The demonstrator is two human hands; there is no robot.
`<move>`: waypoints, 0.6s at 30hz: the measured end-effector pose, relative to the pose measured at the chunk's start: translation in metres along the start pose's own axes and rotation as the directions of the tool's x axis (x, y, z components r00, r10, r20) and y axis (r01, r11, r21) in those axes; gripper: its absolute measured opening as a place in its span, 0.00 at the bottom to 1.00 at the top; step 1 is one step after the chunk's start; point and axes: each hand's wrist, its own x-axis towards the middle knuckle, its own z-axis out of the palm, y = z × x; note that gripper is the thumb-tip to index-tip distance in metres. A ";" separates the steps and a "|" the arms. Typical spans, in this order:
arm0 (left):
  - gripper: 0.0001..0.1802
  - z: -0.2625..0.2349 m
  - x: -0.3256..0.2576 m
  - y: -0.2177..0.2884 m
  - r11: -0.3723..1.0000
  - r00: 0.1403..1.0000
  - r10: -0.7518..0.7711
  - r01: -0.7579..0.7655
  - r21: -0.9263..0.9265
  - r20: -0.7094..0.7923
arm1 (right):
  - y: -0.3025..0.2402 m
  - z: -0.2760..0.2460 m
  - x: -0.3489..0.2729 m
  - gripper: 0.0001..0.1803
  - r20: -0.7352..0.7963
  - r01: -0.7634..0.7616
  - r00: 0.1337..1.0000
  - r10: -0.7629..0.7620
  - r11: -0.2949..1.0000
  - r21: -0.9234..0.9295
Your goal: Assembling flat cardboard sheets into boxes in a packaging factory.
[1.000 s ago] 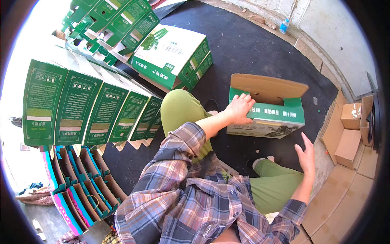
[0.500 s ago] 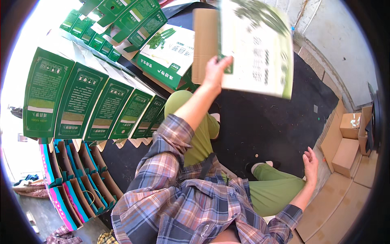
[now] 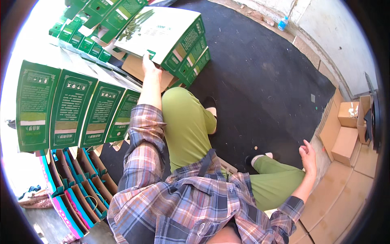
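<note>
From the head view, our left hand is at the near edge of a white-topped carton with green sides. Its fingers are closed on that edge, close to a plain brown flap that hangs below it. The carton sits at the upper left, beyond our raised knee, on top of the stacked cartons of the same green. Its sides look roughly in line with theirs, though we cannot tell whether its full weight rests on them.

We judge the step in hand to be setting this carton onto the pile. As we see it, the next move calls for squaring its edges, keeping the loose flap from catching underneath, and easing the fingers off without dragging the carton askew.

Our right hand is well apart from all this, near the brown boxes at the right; its fingers are loosely bent, with some space between them, and hold nothing.

A row of green boxes stands to our left, above open-topped trays edged in blue and pink. A black sheet covers the floor before us, and a bottle stands beyond it by the wall.
</note>
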 end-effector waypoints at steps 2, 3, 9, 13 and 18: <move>0.22 0.003 0.002 0.003 0.999 0.999 0.030 -0.030 0.028 -0.010 | 0.008 0.000 0.002 0.26 0.009 -0.001 1.000 0.001 0.999 -0.032; 0.22 0.007 0.001 0.000 1.000 1.000 0.026 -0.026 0.018 -0.016 | 0.014 -0.002 0.002 0.26 0.003 -0.021 1.000 0.021 0.999 -0.035; 0.25 0.004 0.005 0.011 0.988 0.997 0.080 -0.079 0.134 -0.005 | 0.013 0.001 0.003 0.27 -0.011 -0.029 1.000 0.029 0.999 -0.016; 0.25 0.006 0.017 0.007 0.992 0.996 0.063 -0.070 0.102 0.071 | 0.014 0.000 0.008 0.27 0.019 -0.007 1.000 0.008 0.998 -0.070; 0.25 0.009 0.030 0.004 0.988 0.989 0.127 -0.133 0.081 0.075 | 0.006 0.002 0.009 0.27 0.026 0.026 0.999 -0.024 0.997 -0.066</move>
